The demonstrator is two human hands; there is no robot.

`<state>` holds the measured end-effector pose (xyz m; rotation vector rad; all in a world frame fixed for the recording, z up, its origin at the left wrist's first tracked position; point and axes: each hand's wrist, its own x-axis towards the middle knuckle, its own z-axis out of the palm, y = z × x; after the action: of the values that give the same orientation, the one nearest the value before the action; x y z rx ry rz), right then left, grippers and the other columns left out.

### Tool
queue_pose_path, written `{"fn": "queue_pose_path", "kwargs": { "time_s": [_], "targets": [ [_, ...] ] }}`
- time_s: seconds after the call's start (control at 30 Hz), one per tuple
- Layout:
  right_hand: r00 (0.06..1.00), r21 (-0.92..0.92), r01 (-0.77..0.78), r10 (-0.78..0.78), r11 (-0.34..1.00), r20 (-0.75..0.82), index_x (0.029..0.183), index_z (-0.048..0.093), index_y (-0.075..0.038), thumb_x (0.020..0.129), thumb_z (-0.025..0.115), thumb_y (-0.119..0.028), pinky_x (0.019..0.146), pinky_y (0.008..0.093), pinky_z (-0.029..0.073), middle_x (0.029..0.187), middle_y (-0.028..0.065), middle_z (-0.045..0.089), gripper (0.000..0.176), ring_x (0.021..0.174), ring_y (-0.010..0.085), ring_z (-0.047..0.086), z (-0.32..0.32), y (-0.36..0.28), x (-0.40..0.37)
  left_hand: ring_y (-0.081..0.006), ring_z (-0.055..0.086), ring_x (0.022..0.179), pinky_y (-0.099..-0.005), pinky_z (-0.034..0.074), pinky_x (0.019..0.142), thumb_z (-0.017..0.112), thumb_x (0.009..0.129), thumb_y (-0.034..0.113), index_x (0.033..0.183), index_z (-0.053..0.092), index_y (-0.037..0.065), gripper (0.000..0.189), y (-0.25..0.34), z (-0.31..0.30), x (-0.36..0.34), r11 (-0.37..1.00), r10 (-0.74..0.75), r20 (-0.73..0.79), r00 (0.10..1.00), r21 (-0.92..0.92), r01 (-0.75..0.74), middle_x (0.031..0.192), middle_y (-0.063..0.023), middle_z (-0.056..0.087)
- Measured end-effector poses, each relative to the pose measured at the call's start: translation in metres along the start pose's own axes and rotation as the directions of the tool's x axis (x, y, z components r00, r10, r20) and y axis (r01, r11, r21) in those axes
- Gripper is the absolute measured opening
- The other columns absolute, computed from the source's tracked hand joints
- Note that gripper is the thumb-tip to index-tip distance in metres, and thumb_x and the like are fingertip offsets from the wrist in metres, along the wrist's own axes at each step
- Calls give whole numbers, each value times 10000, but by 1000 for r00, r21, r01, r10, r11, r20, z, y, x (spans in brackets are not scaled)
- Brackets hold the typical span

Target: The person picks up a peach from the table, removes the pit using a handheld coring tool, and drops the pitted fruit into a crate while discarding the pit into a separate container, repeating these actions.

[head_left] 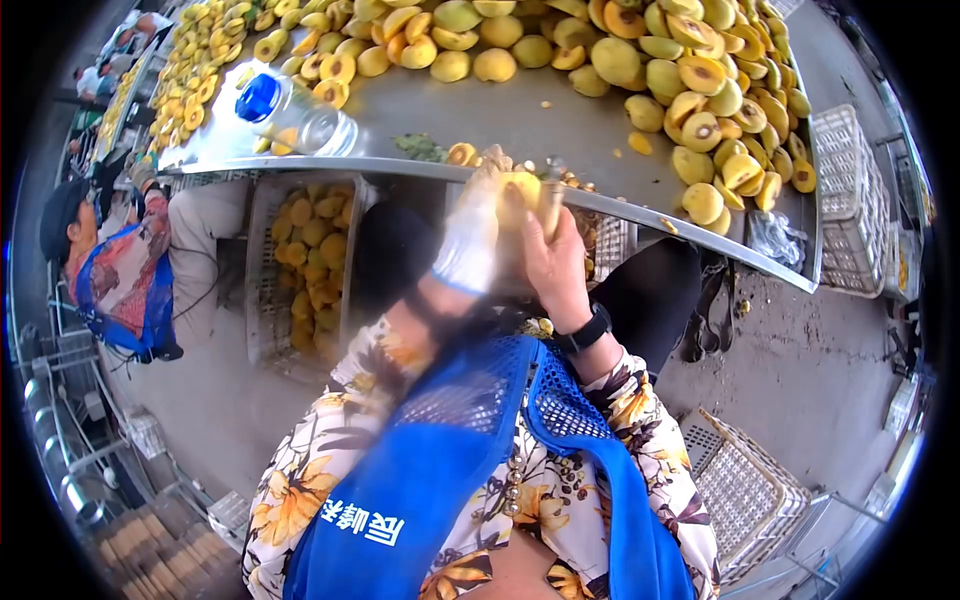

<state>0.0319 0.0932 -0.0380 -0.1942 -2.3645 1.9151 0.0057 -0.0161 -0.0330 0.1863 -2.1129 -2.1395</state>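
My left hand (pixel 472 225), in a white glove and smeared by motion, grips a yellow peach (pixel 517 196) just over the table's near edge. Close against the fruit, my right hand (pixel 558 268) is bare and closed around a short hand tool (pixel 550 205) with a tan, metallic look. Its exact kind is too blurred to make out. Beyond my hands on the table lie a cut peach piece (pixel 462 154) and some green leaves (pixel 420 148).
Piles of halved peaches (pixel 700 75) cover the far side of the metal table (pixel 470 100). A blue-capped bottle (pixel 300 112) lies at left. Below stands a crate of peaches (pixel 312 250); a co-worker (pixel 125 260) sits farther left. Stacked crates (pixel 850 200) and a basket (pixel 745 490) are at right.
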Motion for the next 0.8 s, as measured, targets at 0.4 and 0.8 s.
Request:
{"fn": "queue_pose_path", "kwargs": {
  "time_s": [0.4,0.8],
  "targets": [
    [951,-373,62,58,926,302,956,426,18,788,548,-63,612,509,435,705,290,564,223,699,470,553,-17,-28,-22,-173,609,874,-269,482,774,439,943,220,1079,579,16,282,3,-10,3,819,336,134,932,447,-360,955,-107,633],
    [846,-341,-31,207,940,492,1002,469,62,799,535,-124,685,459,469,751,305,575,284,770,458,575,-15,-17,-28,-149,612,787,-261,488,711,475,923,332,991,606,15,349,4,-47,42,994,-51,713,699,107,-36,873,-80,642]
  ]
}}
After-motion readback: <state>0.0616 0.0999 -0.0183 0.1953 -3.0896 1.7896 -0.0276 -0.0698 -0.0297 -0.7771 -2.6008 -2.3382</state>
